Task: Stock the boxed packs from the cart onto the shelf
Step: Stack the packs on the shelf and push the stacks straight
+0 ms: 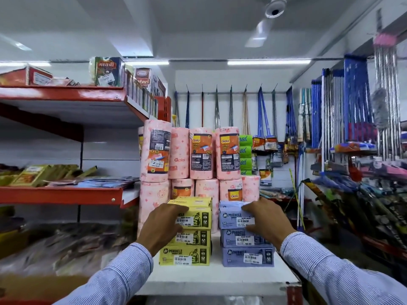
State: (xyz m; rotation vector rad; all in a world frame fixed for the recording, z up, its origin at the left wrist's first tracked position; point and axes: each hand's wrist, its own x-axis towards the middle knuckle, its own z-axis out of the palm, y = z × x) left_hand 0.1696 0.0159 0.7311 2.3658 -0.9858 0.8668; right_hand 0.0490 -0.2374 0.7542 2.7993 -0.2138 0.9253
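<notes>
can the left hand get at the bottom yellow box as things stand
Probably yes. The left hand rests on the yellow stack's upper boxes, and the bottom yellow box faces the shelf edge with nothing before it, though boxes sit on top.

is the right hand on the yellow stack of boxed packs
No, the right hand grips the top pack of the pale blue stack; the left hand is on the yellow stack.

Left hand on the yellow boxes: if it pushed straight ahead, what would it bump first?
Probably the pink paper-towel rolls right behind the yellow boxes. The left hand already touches those boxes, so they would slide back first; the gap behind is hard to judge.
</notes>
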